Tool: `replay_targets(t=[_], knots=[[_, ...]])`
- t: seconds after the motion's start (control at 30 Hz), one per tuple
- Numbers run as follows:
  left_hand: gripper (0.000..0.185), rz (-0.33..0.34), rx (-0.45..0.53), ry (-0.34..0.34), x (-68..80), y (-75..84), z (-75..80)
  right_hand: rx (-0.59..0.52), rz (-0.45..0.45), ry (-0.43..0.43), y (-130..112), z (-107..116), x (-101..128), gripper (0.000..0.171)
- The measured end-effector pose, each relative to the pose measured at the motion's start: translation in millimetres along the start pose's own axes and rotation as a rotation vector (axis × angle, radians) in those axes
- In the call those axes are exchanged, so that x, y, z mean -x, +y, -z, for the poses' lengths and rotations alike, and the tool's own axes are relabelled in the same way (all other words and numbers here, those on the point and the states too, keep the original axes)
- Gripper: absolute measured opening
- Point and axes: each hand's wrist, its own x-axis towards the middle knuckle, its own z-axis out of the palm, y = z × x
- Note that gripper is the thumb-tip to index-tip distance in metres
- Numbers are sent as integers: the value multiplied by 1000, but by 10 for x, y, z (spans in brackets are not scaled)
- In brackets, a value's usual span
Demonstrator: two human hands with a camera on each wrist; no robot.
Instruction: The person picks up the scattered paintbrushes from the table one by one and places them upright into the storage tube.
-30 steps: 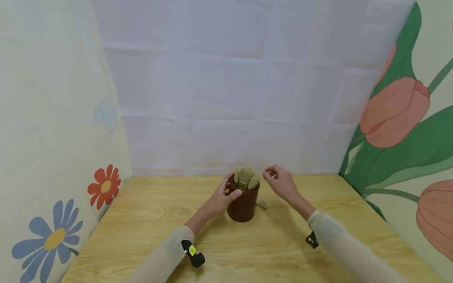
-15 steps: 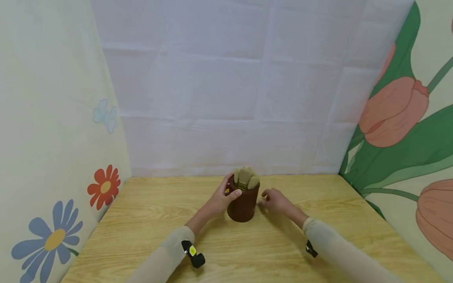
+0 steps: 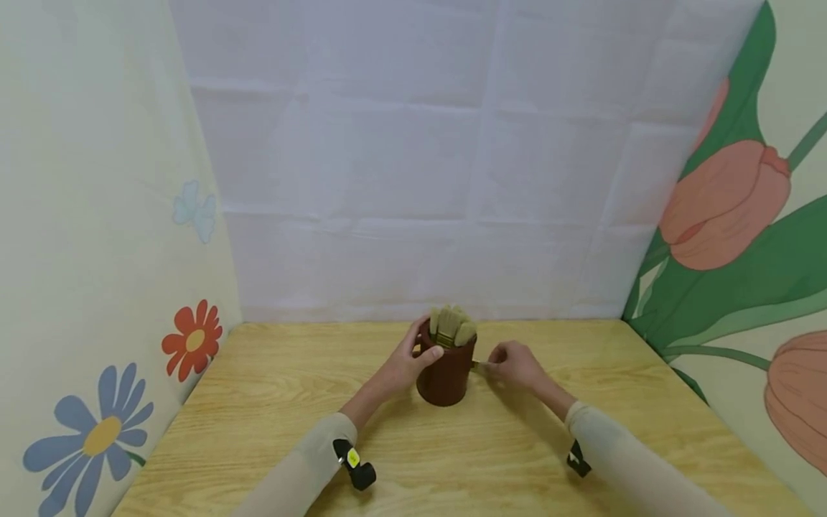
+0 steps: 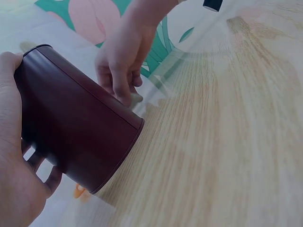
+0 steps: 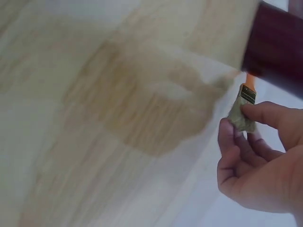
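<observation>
A dark red cylindrical holder (image 3: 443, 384) stands upright on the table, with several paintbrushes (image 3: 452, 323) in it, bristles up. My left hand (image 3: 403, 366) grips the holder's left side near the rim, thumb in front. Just right of the holder, my right hand (image 3: 513, 366) pinches another paintbrush (image 5: 247, 97) by its pale bristles, between thumb and fingers. This brush has a dark metal band and an orange handle. Its handle points away behind the holder, which hides most of it in the head view.
The wood-grain table (image 3: 291, 445) meets a creased white cloth (image 3: 388, 273) at the back. Side panels with painted flowers (image 3: 103, 436) and tulips (image 3: 726, 201) flank it. A black camera (image 3: 354, 465) is strapped on the left wrist.
From beside the holder's rim, my right hand has gone down to the brush lying behind the holder and taken its bristles. My left hand keeps its grip in place.
</observation>
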Motion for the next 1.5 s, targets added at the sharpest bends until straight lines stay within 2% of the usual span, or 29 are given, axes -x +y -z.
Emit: replay_targets(t=[0.13, 0.27, 0.5, 0.6, 0.83, 1.0, 1.1, 1.33, 1.5], knots=[[74, 3, 7, -1, -3, -9, -2, -123, -9, 19, 5, 157, 8, 9], [73, -2, 10, -1, -8, -18, -3, -253, 0, 46, -47, 335, 2, 16], [70, -9, 2, 3, 5, 14, 13, -350, 50, 167, -258, 627, -32, 27], [70, -16, -2, 3, 2, -1, 18, -377, 80, 232, -416, 760, 7, 30], [71, -25, -23, 13, 9, 2, 17, -381, 179, 447, -1035, 1082, 254, 26], [71, -14, -18, 15, -12, 17, 18, -376, 284, 601, -1336, 1199, 348, 24], [71, -4, -15, 18, -22, 24, 28, -393, 346, 657, -1472, 1245, 370, 22], [70, -11, -5, 3, -32, 19, 37, -409, 468, 675, -1669, 1258, 394, 18], [70, -13, -15, 5, -28, -7, 15, -401, 475, 634, -1698, 1178, 397, 17]])
